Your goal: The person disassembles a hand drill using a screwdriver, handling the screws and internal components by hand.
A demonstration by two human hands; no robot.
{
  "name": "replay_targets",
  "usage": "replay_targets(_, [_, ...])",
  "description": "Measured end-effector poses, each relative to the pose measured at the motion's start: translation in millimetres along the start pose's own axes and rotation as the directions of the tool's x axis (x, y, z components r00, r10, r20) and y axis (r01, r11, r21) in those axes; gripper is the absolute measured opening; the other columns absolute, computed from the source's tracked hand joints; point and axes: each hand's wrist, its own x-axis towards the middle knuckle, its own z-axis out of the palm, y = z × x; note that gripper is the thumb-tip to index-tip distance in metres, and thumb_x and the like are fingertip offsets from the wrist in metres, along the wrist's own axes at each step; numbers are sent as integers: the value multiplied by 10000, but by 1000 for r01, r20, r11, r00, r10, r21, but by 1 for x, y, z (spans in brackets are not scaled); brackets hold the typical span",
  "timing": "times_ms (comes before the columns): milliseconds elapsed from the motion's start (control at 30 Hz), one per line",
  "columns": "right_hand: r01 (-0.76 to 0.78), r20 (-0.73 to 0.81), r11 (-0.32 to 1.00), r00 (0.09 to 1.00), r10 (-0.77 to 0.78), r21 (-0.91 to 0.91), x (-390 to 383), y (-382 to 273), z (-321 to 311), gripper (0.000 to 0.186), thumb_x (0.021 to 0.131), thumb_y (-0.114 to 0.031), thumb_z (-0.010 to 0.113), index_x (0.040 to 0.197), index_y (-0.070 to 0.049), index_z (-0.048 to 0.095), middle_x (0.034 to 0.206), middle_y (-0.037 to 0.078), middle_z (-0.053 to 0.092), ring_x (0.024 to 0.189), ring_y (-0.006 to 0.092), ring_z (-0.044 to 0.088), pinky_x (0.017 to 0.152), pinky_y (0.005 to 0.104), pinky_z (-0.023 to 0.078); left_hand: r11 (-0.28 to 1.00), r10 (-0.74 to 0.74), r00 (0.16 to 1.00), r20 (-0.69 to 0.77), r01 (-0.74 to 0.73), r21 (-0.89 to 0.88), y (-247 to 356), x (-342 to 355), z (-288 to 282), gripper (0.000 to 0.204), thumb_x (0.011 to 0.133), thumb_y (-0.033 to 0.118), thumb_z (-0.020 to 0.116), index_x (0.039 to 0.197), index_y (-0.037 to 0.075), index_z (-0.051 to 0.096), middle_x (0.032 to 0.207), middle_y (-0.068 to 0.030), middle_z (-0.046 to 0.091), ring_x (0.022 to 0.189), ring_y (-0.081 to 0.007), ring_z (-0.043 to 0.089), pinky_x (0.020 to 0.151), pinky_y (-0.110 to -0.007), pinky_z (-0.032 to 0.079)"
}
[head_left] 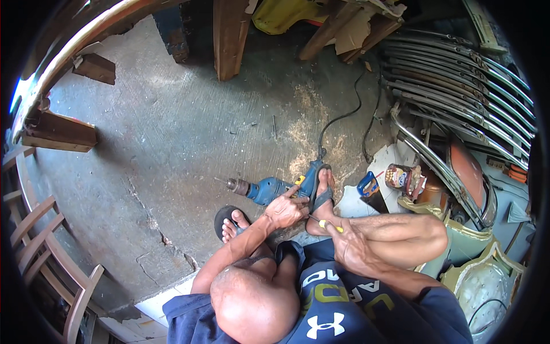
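Hands (286,211) on blue drill (269,189), w/ screwdriver (327,225)

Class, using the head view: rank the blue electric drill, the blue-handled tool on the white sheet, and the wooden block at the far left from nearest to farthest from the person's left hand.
1. Blue electric drill: lying on the concrete floor, the left hand rests on it.
2. Blue-handled tool: to the right, on the white sheet, past the sandalled foot.
3. Wooden block: far left, by the curved metal edge.

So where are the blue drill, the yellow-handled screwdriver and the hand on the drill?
blue drill (268,190), head view, on its blue body.
yellow-handled screwdriver (330,226), head view, on the yellow handle.
left hand (286,210), head view, on its back.
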Motion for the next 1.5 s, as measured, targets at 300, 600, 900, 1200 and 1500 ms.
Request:
replay_targets(300, [-806,757,-48,531,381,589,11,2,-22,540,940,-94,586,1460,-85,443,875,210,602,858,443,649,822,523,564,999,23,999,-32,-22,30,-1,-5,2,189,881,214,589,954,113,731,1084,-99,761,1165,-191,684,1204,-526,345])
replay_targets(600, [-699,569,392,715,407,598,23,-1,-43,440,968,-143,629,1379,-95,480,890,112,597,648,187,617,569,346,536,999,37,998,-41,-36,31,-1,-6,6,197,885,234,591,960,101,714,1113,-112,752,1121,-212,704,1196,-536,350])
replay_targets(900, [-71,162,995,985,59,64,14,3,-17,481,948,-118,541,1424,-80,480,930,231,648,809,431,695,779,525,565,994,78,997,-27,-76,74,0,-2,7,191,896,251,602,962,108,710,1081,-109,757,1124,-192,701,1196,-541,348])
replay_targets(1200, [-609,478,663,781,403,435,19,-3,-29,493,1028,-242,513,1432,14,394,968,301,663,959,472,682,794,549,555,996,66,996,-67,-62,56,5,-2,4,189,905,265,618,962,111,711,1050,-92,750,1119,-211,696,1189,-545,338])
replay_targets(1500, [-139,-11,986,990,141,92,3,-5,-10,461,994,-230,551,1392,-23,444,1090,296,638,760,378,703,655,498,576,987,-49,938,343,100,-130,19,13,-19,305,929,101,551,1211,149,655,905,-107,749,914,-309,749,1200,-677,208])
